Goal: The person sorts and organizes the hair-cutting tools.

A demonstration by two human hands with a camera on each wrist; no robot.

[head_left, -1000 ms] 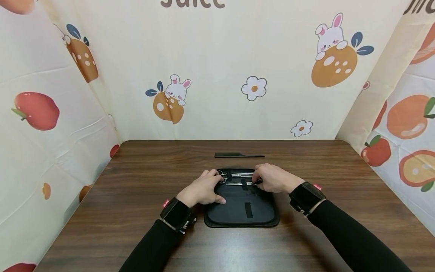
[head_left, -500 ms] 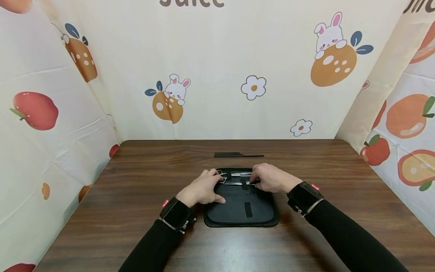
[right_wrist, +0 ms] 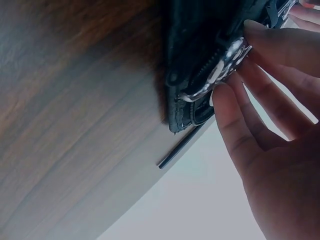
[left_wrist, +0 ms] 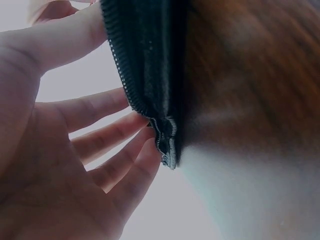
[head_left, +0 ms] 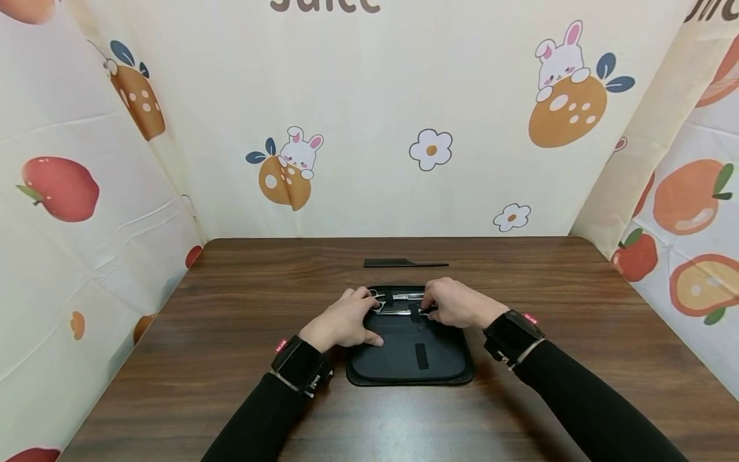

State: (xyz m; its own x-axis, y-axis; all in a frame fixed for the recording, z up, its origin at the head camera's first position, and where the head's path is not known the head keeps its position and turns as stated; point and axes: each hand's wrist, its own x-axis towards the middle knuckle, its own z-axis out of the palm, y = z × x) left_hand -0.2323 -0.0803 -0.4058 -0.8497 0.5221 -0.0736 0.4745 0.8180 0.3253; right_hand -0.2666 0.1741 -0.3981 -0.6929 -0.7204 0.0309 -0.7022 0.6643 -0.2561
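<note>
A black zip case (head_left: 398,353) lies spread on the table, with silver scissors under its black elastic loops. In the head view, my right hand (head_left: 458,303) pinches the handle end of the lower scissors (head_left: 396,312), whose blades point left through a loop. The right wrist view shows thumb and fingertips at shiny metal finger rings (right_wrist: 220,72). Another pair of scissors (head_left: 408,296) lies above, its right end hidden by the hand. My left hand (head_left: 343,321) rests on the case's left edge, fingers near the silver rings, thumb spread over the flap. In the left wrist view, extended fingers meet the zipper edge (left_wrist: 122,70).
A black comb (head_left: 404,263) lies behind the case, near the back of the brown wooden table (head_left: 260,276). Printed fabric (head_left: 369,96) hangs along the back and both sides. An elastic loop (head_left: 422,356) crosses the case's lower half.
My right hand has slid slightly left, and the lower scissors have moved left with it through the elastic loop. The left hand and the case hold their places.
</note>
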